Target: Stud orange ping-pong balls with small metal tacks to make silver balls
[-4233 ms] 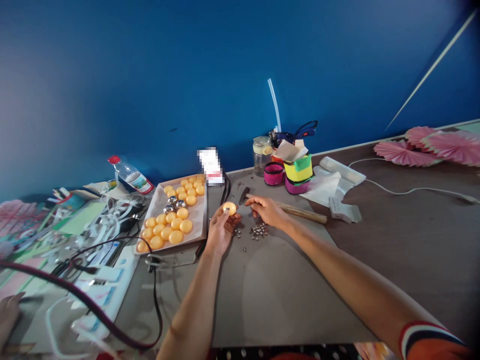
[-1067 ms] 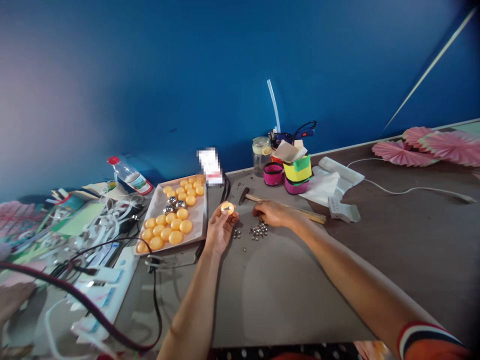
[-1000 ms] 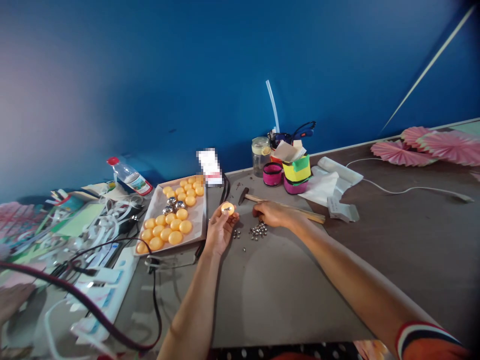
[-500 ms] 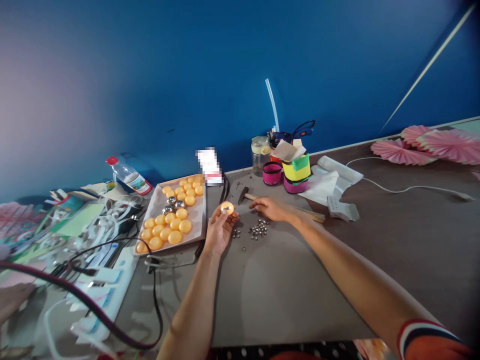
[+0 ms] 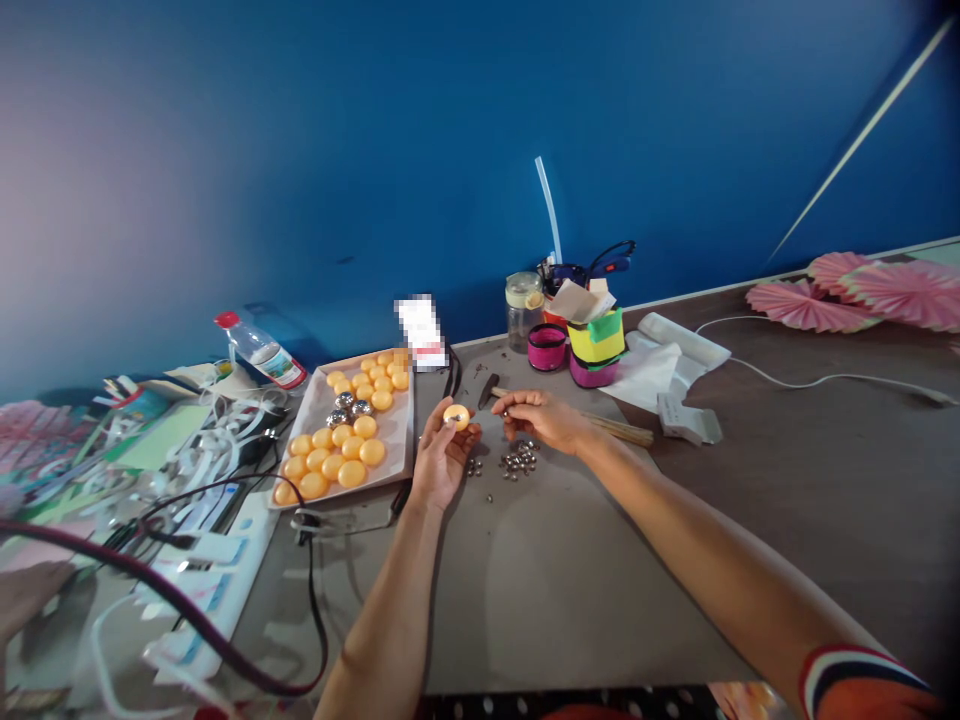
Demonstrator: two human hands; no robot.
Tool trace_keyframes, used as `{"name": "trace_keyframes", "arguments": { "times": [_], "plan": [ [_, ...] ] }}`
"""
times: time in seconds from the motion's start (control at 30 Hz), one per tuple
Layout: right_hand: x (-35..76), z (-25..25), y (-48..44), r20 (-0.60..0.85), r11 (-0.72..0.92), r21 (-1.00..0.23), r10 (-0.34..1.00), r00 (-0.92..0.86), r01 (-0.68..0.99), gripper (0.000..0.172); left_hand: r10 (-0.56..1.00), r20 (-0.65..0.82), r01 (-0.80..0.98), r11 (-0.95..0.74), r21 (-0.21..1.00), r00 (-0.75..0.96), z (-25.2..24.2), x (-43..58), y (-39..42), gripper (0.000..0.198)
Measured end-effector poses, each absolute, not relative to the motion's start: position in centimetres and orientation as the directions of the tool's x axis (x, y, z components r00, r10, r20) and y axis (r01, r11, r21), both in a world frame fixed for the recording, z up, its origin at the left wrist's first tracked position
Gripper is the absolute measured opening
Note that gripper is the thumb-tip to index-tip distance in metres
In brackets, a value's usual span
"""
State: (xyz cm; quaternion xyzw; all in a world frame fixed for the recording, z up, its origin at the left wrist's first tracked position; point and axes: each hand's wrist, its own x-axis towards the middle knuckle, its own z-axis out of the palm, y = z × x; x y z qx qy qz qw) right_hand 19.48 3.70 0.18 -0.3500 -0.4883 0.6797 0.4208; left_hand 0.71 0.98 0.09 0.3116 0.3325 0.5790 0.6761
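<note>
My left hand [image 5: 442, 462] is closed around an orange ball [image 5: 456, 414], which looks like a table tennis ball and shows a pale mark on its upper side. Just to the right, my right hand [image 5: 547, 420] has thumb and fingers pinched together over a tiny dark piece, too small to name. Below it on the table lies a pile of small shiny metal pieces [image 5: 519, 460], with a few more beside my left hand. A hammer [image 5: 489, 388] lies behind my right hand, its wooden handle partly hidden.
At the left, a white tray [image 5: 397, 470] holds several orange balls and some silver ones. Cables and a power strip [image 5: 217, 600] clutter the left side. A bottle [image 5: 262, 355], glass jar [image 5: 523, 310], fabric containers [image 5: 596, 345] and small white box [image 5: 688, 420] stand around.
My right hand has shifted slightly, its fingertips now turned down in a pinch beside the ball. The left hand keeps the orange ball in nearly the same place.
</note>
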Motion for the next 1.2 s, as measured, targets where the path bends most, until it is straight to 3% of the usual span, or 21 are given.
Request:
{"name": "trace_keyframes", "arguments": {
  "times": [0.2,0.53,0.83,1.2],
  "plan": [
    [19.3,-0.1,3.7,-0.029,-0.182,-0.929,0.904,-0.426,-0.323,0.017,0.989,-0.081,-0.562,0.139,0.816,0.126,0.0,0.6,1.0,0.046],
    [18.9,-0.4,3.7,0.063,-0.067,-0.938,0.932,-0.356,-0.341,0.015,0.975,-0.069,-0.535,0.175,0.826,0.212,0.2,0.9,0.6,0.037],
    [18.3,-0.1,3.5,0.007,-0.131,-0.925,0.932,-0.363,-0.356,0.023,0.976,-0.081,-0.525,0.179,0.832,0.204,0.3,1.0,0.6,0.04],
    [17.7,0.5,3.0,0.036,-0.058,-0.953,0.953,-0.301,-0.296,0.025,0.975,-0.077,-0.513,0.175,0.84,0.206,0.0,1.2,0.6,0.042]
  ]
}}
